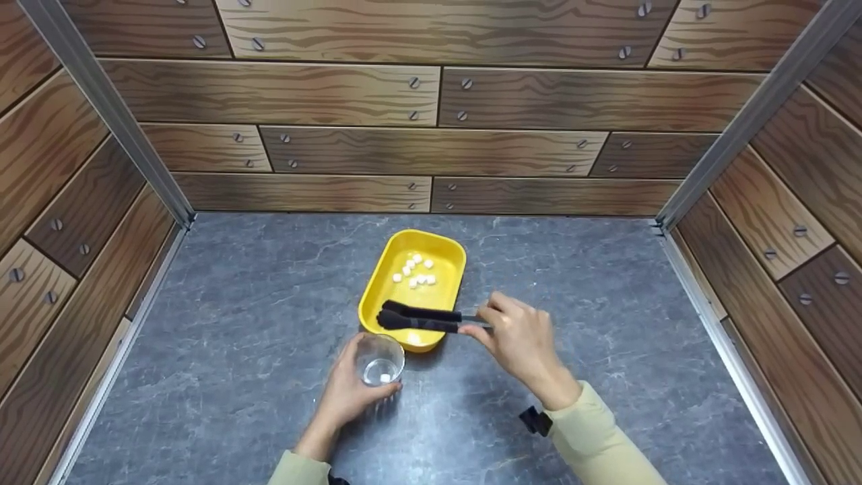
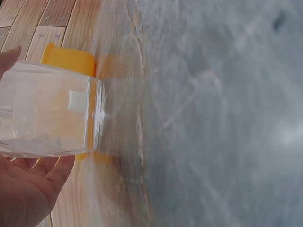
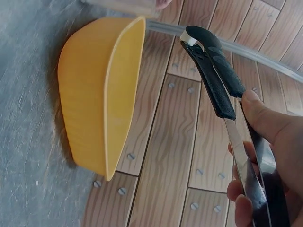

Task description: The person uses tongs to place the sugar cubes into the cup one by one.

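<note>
My left hand [image 1: 347, 384] grips a clear glass [image 1: 380, 360] that stands upright on the grey surface. One white cube [image 2: 77, 100] lies at the bottom of that glass. In my right hand [image 1: 522, 340] is a pair of black-tipped metal tongs [image 1: 424, 319], held over the near end of a yellow tray [image 1: 372, 291]. The right wrist view shows a white cube [image 3: 188, 38] pinched between the tong tips, above the tray's rim. Several more white cubes [image 1: 412, 271] lie loose in the far half of the tray.
Wood-patterned panels [image 1: 350, 151] wall the back and both sides, with metal rails [image 1: 734, 384] along the corners and edges. The marbled grey surface [image 1: 592, 269] extends around the tray and glass.
</note>
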Demonstrator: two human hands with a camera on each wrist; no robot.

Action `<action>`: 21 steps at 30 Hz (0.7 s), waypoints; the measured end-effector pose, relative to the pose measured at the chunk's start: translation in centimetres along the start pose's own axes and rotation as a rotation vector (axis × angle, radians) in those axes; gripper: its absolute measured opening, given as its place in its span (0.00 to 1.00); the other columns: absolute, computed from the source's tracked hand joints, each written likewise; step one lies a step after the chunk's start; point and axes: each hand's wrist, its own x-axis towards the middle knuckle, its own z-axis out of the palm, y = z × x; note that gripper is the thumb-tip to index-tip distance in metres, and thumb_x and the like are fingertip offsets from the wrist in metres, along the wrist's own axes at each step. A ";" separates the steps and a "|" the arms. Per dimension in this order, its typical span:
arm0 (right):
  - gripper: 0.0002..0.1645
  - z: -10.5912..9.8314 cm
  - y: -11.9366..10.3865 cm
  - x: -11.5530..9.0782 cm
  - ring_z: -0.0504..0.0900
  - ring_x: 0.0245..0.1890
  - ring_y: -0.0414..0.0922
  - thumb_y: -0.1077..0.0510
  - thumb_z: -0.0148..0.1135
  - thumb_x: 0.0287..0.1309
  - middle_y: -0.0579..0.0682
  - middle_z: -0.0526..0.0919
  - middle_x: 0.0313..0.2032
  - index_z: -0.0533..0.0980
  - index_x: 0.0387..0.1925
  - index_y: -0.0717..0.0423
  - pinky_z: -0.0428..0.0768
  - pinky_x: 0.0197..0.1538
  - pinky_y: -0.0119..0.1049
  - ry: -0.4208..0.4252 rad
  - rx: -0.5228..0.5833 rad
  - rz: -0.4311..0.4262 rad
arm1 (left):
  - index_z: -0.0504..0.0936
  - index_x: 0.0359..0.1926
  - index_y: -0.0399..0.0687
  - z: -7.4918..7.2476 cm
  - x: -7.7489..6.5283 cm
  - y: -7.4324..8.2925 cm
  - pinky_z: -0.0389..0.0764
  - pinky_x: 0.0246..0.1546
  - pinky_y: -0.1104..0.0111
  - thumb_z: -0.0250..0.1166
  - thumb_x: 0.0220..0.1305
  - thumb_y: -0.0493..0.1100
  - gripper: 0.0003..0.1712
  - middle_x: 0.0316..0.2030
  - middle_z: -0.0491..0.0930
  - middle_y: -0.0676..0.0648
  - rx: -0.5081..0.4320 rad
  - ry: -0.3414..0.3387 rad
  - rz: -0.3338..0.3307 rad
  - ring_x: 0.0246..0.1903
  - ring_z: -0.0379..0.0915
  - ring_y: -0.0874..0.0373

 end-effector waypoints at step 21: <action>0.22 0.4 -1.3 -1.1 0.72 0.18 0.39 0.36 0.73 0.46 0.42 0.73 0.26 0.83 0.28 0.50 0.59 0.13 0.27 -0.078 0.036 -0.041 | 0.67 0.66 0.43 0.0 -0.1 0.0 0.66 0.62 0.50 0.85 0.32 0.50 0.57 0.60 0.71 0.41 -0.001 -0.010 -0.010 0.59 0.67 0.44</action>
